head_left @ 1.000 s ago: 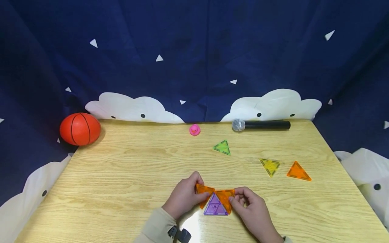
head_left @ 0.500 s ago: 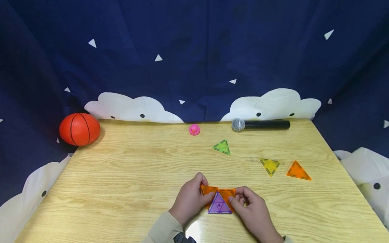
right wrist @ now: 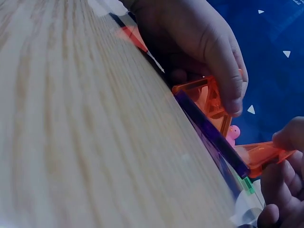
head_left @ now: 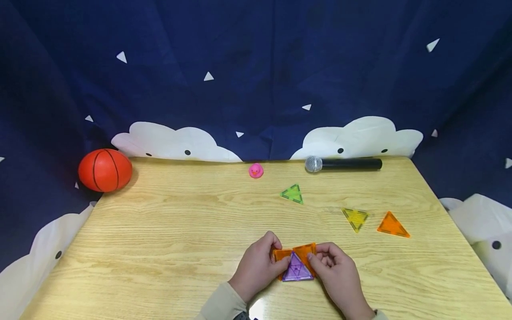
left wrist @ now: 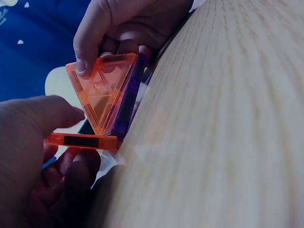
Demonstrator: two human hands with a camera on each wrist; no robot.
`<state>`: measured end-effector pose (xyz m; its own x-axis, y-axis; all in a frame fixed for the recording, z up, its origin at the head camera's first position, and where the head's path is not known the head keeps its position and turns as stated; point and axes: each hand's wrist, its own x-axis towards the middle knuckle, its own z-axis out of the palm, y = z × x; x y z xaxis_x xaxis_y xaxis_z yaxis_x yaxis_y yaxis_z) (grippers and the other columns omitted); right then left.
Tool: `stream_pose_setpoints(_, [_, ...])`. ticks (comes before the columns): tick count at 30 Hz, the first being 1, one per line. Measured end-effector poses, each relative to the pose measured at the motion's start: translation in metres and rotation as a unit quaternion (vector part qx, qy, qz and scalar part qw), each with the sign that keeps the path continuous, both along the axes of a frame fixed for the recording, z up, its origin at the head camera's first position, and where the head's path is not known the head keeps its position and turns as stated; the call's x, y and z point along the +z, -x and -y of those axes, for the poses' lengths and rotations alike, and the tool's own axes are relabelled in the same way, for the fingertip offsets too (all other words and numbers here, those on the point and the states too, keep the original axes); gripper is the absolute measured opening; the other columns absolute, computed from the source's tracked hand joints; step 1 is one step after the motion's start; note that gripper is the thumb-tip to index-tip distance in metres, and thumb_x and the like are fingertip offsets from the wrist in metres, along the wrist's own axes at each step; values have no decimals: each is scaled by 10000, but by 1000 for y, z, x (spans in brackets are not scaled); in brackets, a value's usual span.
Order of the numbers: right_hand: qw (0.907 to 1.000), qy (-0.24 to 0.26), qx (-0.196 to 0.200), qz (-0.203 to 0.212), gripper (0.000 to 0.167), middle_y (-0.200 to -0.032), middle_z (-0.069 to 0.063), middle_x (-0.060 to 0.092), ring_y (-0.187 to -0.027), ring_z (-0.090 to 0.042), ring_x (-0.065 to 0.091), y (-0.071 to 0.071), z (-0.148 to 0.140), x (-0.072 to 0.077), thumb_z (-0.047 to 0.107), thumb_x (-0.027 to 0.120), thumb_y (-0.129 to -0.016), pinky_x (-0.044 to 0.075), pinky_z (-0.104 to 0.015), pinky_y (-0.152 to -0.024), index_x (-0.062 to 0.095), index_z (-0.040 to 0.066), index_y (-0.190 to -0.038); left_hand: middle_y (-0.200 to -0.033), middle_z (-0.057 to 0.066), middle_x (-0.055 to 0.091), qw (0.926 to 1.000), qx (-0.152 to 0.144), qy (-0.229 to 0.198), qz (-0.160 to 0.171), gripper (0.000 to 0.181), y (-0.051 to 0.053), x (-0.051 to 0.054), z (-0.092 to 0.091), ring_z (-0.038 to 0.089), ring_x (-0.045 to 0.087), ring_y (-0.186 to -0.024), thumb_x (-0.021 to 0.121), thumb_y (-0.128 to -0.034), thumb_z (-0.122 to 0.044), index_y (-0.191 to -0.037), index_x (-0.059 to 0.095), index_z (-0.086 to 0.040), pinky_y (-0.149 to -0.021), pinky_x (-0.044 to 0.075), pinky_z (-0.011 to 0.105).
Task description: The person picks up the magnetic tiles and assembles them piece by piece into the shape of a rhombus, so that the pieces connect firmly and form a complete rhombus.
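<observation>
— Both hands have slid toward the right of the frame, haven't they?

— Yes, the left hand (head_left: 255, 270) further than the right hand (head_left: 341, 279), and the purple tile (head_left: 296, 269) has gone along with them. The left orange tile (head_left: 283, 254) shows narrower than a second ago, and the top edge of the right orange tile (head_left: 306, 252) now slopes up to the right.

— What does each hand have hold of?

— The left hand pinches the left orange tile, thumb in front and fingers behind, closed down to the tile's thickness. The right hand has the same narrow pinch on the right orange tile, near its upper right corner.

— And how do the three tiles sit?

— Just right of middle in the lower part of the head view, the orange pair flanking the purple tile along its slanting edges. Both wrist views show them angled up from it. The purple tile appears edge-on there, low over the table (head_left: 180, 222); whether it touches the wood is hard to tell.

— What lies around them?

— A green tile (head_left: 293, 194) right of centre, then a yellow tile (head_left: 356, 219) and a loose orange tile (head_left: 393, 226) farther right. A pink duck (head_left: 256, 170) sits at centre, a microphone (head_left: 348, 164) lies right of it, and a red ball (head_left: 105, 170) rests at the left of the frame
</observation>
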<state>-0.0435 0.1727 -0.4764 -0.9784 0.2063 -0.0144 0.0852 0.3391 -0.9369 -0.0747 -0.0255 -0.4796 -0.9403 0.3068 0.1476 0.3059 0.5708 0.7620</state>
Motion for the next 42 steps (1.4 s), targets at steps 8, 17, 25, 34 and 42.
stream_pose_setpoints(8, [9997,47,113,-213,159,-752,9,609,-604,-79,505,-1,2,0,82,808,-838,441,-203,-546,699,53,-950,-781,-116,494,9994,-245,-240,48,261,0,0,0,-27,456,-589,804,-822,-244,-976,601,-190,-543,414,173])
stream_pose_setpoints(17, [9992,106,165,-357,156,-764,18,606,-625,-79,511,-2,2,-2,74,811,-831,441,-201,-555,696,62,-936,-923,-109,602,9940,-831,-582,408,347,-1,1,0,-53,532,-619,841,-811,-206,-1111,678,-144,-571,473,166])
stream_pose_setpoints(25, [9972,248,301,-645,148,-785,7,611,-629,-88,524,-3,2,-4,43,812,-822,457,-206,-548,704,91,-912,-998,-64,650,9887,-1116,-707,703,459,-1,3,3,-45,562,-654,826,-834,-209,-1257,669,-129,-574,503,174])
stream_pose_setpoints(34, [9945,32,588,-866,199,-781,13,585,-617,-87,507,-1,0,-6,28,841,-782,441,-219,-527,724,165,-867,-1262,-22,658,9914,-1085,-608,409,506,-1,2,2,-60,540,-674,819,-854,-259,-1314,653,-126,-619,493,158])
stream_pose_setpoints(42, [9933,-128,736,-883,220,-755,24,552,-596,-98,475,-2,-1,-5,66,857,-773,416,-231,-517,734,215,-878,-1321,12,645,9935,-1067,-390,-23,527,-2,0,-1,-81,522,-683,811,-856,-290,-1327,653,-114,-655,473,124])
